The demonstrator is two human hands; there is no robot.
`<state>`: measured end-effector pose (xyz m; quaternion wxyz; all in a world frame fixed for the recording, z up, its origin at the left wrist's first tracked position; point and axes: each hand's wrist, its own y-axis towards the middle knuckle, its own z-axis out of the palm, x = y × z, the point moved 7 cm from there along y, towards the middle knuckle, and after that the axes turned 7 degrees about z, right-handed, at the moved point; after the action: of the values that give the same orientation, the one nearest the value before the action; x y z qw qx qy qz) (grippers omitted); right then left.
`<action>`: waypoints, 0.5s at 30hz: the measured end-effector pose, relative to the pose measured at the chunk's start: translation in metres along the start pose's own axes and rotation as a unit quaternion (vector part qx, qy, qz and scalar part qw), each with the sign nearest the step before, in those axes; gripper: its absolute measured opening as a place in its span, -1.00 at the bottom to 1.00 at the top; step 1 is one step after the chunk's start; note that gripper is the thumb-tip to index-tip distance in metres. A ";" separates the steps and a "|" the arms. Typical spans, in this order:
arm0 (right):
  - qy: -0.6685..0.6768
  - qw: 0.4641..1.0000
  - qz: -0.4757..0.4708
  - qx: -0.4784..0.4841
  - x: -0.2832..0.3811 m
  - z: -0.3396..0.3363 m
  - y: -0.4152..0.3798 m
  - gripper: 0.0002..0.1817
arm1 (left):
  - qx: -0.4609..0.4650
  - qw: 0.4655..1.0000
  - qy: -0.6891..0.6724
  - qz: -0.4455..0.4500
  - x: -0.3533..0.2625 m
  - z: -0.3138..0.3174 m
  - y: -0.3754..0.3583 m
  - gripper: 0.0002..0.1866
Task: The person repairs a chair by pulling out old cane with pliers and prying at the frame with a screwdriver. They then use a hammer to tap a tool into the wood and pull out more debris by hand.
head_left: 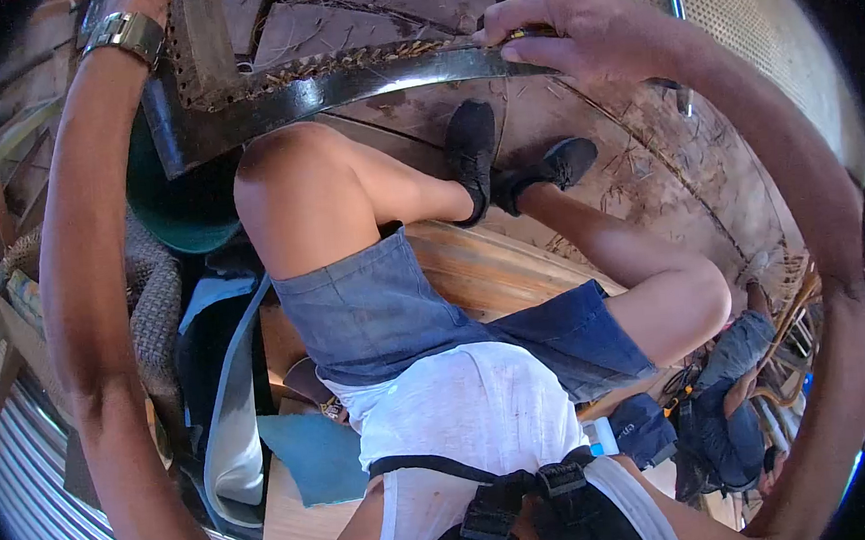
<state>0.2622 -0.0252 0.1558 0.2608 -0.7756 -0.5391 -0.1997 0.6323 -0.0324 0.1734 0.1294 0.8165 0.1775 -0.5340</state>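
A dark, glossy wooden frame (340,88), like a chair seat frame, lies across the top of the view over my knee. Ragged cane stubs (358,62) run along its inner edge. My right hand (576,29) is closed at the frame's right part, around a small tool (533,31) with a black and yellow handle. The tool's tip is mostly hidden by the fingers. My left hand (141,1) is at the frame's upper left corner, largely cut off by the top edge, its fingers out of sight. A metal watch (125,36) is on that wrist.
I sit on a wooden bench (492,266). A green bucket (172,203) stands below the frame's left corner. Woven cane sheet (767,36) spreads at upper right. Loose strands litter the tiled floor (636,165). Another person (728,410) is at lower right.
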 end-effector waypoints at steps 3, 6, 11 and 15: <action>0.004 0.999 -0.043 0.024 -0.003 -0.001 0.005 -0.69 | -0.012 0.990 0.137 0.009 -0.068 0.028 -0.053 -0.19; 0.070 0.997 0.007 0.012 -0.012 0.011 -0.005 -0.69 | -0.028 0.988 0.152 -0.030 -0.056 0.026 -0.037 -0.08; 0.191 0.977 0.077 -0.057 -0.017 0.068 -0.032 -0.67 | -0.034 0.980 0.183 -0.075 -0.035 0.016 -0.020 0.02; 0.275 0.941 0.114 -0.161 -0.011 0.095 -0.044 -0.65 | -0.050 0.977 0.202 -0.052 -0.029 0.012 -0.014 0.13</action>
<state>0.2194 0.0382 0.0830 0.2921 -0.7780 -0.3152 -0.4584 0.6058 -0.0293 0.1950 0.1039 0.8896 0.2683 -0.3547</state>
